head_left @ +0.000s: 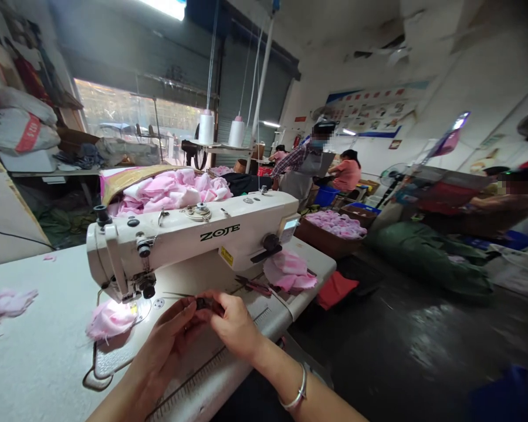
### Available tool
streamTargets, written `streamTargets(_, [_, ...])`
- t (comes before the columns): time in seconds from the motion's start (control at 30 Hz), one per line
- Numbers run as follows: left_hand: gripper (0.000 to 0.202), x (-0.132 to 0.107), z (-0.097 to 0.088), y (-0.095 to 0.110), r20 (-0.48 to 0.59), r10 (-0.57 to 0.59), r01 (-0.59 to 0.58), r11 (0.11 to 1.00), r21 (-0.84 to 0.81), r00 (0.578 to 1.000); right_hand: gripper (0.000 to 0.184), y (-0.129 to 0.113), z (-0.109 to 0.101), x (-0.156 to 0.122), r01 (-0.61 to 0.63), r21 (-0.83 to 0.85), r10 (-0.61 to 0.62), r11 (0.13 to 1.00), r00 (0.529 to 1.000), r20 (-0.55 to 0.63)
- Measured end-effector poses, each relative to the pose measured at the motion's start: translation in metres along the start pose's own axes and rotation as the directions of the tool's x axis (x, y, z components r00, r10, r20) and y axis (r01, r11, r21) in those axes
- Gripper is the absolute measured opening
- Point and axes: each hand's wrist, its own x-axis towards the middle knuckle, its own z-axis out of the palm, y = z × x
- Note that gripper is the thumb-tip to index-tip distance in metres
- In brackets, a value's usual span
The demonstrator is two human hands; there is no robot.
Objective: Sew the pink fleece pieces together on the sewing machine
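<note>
My left hand point(169, 343) and my right hand point(233, 325) meet over the front of the sewing table point(35, 351). Both pinch one small dark object point(202, 303) between their fingertips; I cannot make out what it is. A silver bangle sits on my right wrist. Just behind the hands stands a white ZOJE sewing machine point(193, 234). A pink fabric piece point(110, 319) lies under its needle, lit by the machine lamp. To the right, small scissors point(250, 285) lie beside more pink fabric pieces point(288, 271).
Pink scraps point(4, 305) lie at the table's left edge. A heap of pink fabric point(171, 190) sits behind the machine, with two thread cones point(206, 128) above. A box of pink pieces point(334, 225), green sacks point(426, 258) and other seated and standing people fill the right side.
</note>
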Motion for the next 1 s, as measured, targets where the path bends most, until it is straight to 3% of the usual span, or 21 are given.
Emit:
streamTargets(0.17, [0.025, 0.000, 0.002, -0.001, 0.136, 0.002, -0.001, 1.000, -0.004, 0.991, 0.023, -0.006, -0.006, -0.002, 0.100, -0.120, -0.100, 0.988, 0.995, 0.005])
streamTargets(0.3, [0.037, 0.000, 0.004, 0.002, 0.229, 0.025, -0.047, 0.995, 0.093, 0.973, 0.026, -0.005, -0.010, -0.005, 0.127, -0.215, -0.119, 0.968, 0.992, 0.051])
streamTargets(0.43, [0.046, 0.005, -0.001, 0.002, 0.231, 0.013, -0.069, 0.969, 0.239, 0.973, 0.026, -0.004, -0.014, -0.004, 0.118, -0.109, -0.107, 0.987, 0.989, 0.103])
streamTargets(0.53, [0.049, 0.007, -0.002, 0.001, 0.235, 0.004, -0.076, 0.952, 0.295, 0.972, 0.033, -0.002, -0.016, -0.003, -0.006, 0.101, -0.016, 0.995, 0.977, 0.214])
streamTargets(0.7, [0.041, 0.006, 0.002, 0.003, 0.303, 0.065, -0.183, 0.907, 0.379, 0.951, 0.047, 0.010, -0.018, -0.002, -0.221, 0.357, 0.068, 0.907, 0.916, 0.395])
streamTargets(0.87, [0.032, 0.007, 0.004, 0.005, 0.292, 0.156, -0.309, 0.729, 0.610, 0.944, 0.044, 0.017, -0.014, -0.004, -0.330, 0.443, 0.079, 0.834, 0.865, 0.495])
streamTargets(1.0, [0.027, 0.004, 0.004, 0.007, 0.311, 0.211, -0.375, 0.583, 0.721, 0.927, 0.046, 0.017, -0.011, -0.006, -0.406, 0.533, 0.120, 0.742, 0.863, 0.490])
